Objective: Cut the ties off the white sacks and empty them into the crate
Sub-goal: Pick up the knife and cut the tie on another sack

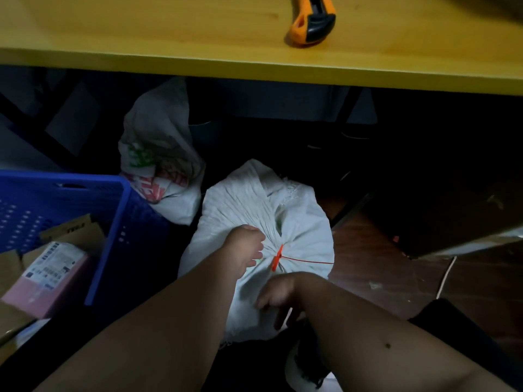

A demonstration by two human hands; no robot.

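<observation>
A full white sack [249, 205] stands on the floor under the yellow table, its gathered neck bound by an orange tie [277, 257] whose thin tail runs right. My left hand [247, 248] grips the bunched sack fabric just left of the tie. My right hand [278, 294] grips the sack's near side below the tie, fingers curled into the cloth. The blue plastic crate [113, 222] stands to the left, holding several parcels and cardboard boxes. An orange and black utility knife [311, 21] lies on the tabletop above, untouched.
A second sack with green and red print [158, 154] leans behind the crate under the yellow table [169, 60]. Dark table legs cross under the top. Brown floor with a white cable [445, 278] lies to the right.
</observation>
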